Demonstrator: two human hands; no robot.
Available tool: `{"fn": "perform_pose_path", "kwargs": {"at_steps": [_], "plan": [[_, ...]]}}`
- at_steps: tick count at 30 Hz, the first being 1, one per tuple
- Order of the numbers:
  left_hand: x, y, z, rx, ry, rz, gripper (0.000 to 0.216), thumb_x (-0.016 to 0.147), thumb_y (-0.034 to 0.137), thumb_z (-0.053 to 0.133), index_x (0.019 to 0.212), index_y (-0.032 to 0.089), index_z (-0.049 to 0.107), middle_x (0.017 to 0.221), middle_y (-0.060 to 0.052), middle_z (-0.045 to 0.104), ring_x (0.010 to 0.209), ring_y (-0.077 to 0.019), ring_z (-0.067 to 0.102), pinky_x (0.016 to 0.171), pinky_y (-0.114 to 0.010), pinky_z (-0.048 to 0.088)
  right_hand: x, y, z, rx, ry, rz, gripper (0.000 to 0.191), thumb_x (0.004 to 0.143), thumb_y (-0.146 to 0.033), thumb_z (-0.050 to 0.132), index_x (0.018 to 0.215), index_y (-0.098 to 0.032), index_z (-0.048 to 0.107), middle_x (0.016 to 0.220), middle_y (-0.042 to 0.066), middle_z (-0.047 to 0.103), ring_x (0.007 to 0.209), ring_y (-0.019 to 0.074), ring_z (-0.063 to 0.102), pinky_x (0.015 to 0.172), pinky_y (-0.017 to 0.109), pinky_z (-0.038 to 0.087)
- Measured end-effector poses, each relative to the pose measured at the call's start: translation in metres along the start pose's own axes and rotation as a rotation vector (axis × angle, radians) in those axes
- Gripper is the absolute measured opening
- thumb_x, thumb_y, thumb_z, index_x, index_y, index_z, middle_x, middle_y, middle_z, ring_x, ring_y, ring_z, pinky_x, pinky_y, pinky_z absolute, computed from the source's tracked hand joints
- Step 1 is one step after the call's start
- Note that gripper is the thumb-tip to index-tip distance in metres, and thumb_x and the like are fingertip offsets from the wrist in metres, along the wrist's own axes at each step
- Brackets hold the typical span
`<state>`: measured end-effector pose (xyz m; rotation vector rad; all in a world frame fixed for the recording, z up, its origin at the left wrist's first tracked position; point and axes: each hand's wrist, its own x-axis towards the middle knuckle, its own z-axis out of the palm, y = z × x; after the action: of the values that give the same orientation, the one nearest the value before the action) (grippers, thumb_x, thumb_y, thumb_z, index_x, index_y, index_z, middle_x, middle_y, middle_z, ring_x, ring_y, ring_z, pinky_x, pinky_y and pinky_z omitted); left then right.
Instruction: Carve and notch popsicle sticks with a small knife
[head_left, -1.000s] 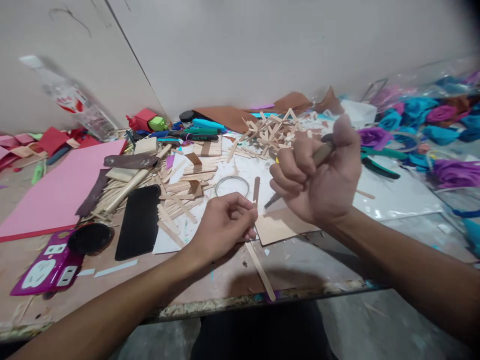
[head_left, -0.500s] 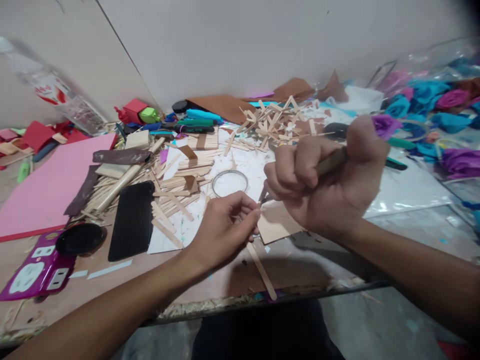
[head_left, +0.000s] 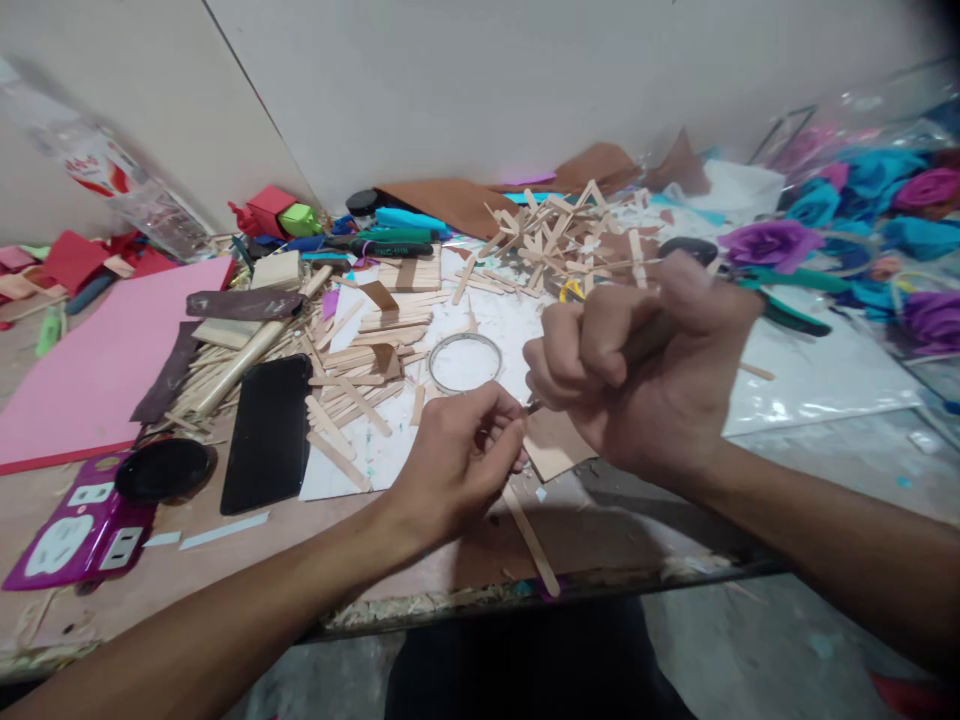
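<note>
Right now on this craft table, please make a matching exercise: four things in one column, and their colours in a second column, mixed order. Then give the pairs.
Things:
1. phone
2. power strip
3. large foam sheet
4. pliers handles

Colours:
A. pink
B. green
C. black
D. purple with white sockets

Pairs: 1-C, 2-D, 3-A, 4-B

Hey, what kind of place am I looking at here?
Probably a home craft bench: craft sticks strewn over the table, paper flowers at right, and pink foam sheet. The right hand grips a tool; the left hand pinches a stick.
</note>
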<state>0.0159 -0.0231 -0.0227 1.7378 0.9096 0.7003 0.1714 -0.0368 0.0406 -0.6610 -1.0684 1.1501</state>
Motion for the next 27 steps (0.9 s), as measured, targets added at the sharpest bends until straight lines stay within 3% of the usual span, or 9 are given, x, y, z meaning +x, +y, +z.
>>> {"fn": "perform_pose_path", "kwargs": {"at_steps": [4, 10, 16, 23, 27], "plan": [[0.002, 0.001, -0.001, -0.014, -0.026, -0.024, 0.009, 0.095, 0.021, 0.060, 0.088, 0.018, 0.064, 0.071, -0.001, 0.070, 0.060, -0.0109, 0.064, 0.056, -0.021, 0.048, -0.003, 0.000, 0.003, -0.021, -0.002, -0.007, 0.076, 0.089, -0.081, 0.053, 0.045, -0.023, 0.032, 0.048, -0.002, 0.025, 0.043, 0.0126, 0.021, 0.043, 0.033, 0.028], [0.004, 0.005, 0.000, -0.219, 0.008, -0.072, 0.006, 0.093, 0.021, 0.066, 0.089, 0.017, 0.067, 0.067, 0.000, 0.069, 0.058, -0.0109, 0.067, 0.055, -0.020, 0.052, 0.005, -0.021, -0.004, -0.088, 0.040, -0.038, 0.079, 0.091, -0.079, 0.054, 0.046, -0.020, 0.028, 0.048, -0.002, 0.024, 0.039, 0.0104, 0.018, 0.040, 0.030, 0.017], [0.007, 0.004, -0.003, -0.347, -0.004, -0.190, 0.011, 0.091, 0.024, 0.072, 0.092, 0.015, 0.066, 0.066, 0.000, 0.067, 0.057, -0.0107, 0.068, 0.055, -0.019, 0.056, 0.010, -0.030, -0.018, -0.128, 0.118, -0.141, 0.075, 0.091, -0.073, 0.062, 0.046, -0.019, 0.033, 0.050, -0.001, 0.027, 0.043, 0.0108, 0.024, 0.042, 0.031, 0.018], [0.010, 0.008, -0.007, -0.356, 0.020, -0.226, 0.020, 0.087, 0.026, 0.076, 0.100, 0.013, 0.067, 0.062, 0.001, 0.066, 0.053, -0.0128, 0.070, 0.051, -0.019, 0.058, 0.012, -0.027, -0.018, -0.089, 0.024, -0.133, 0.073, 0.096, -0.068, 0.057, 0.045, -0.021, 0.038, 0.050, -0.001, 0.031, 0.044, 0.0115, 0.024, 0.044, 0.030, 0.019], [0.011, 0.009, -0.007, -0.360, 0.033, -0.234, 0.023, 0.087, 0.026, 0.073, 0.106, 0.013, 0.067, 0.059, 0.003, 0.065, 0.049, -0.0136, 0.069, 0.046, -0.019, 0.056, 0.003, -0.025, -0.008, -0.115, -0.027, -0.148, 0.073, 0.100, -0.065, 0.054, 0.045, -0.020, 0.038, 0.051, -0.002, 0.032, 0.045, 0.0116, 0.031, 0.047, 0.031, 0.028]]}}
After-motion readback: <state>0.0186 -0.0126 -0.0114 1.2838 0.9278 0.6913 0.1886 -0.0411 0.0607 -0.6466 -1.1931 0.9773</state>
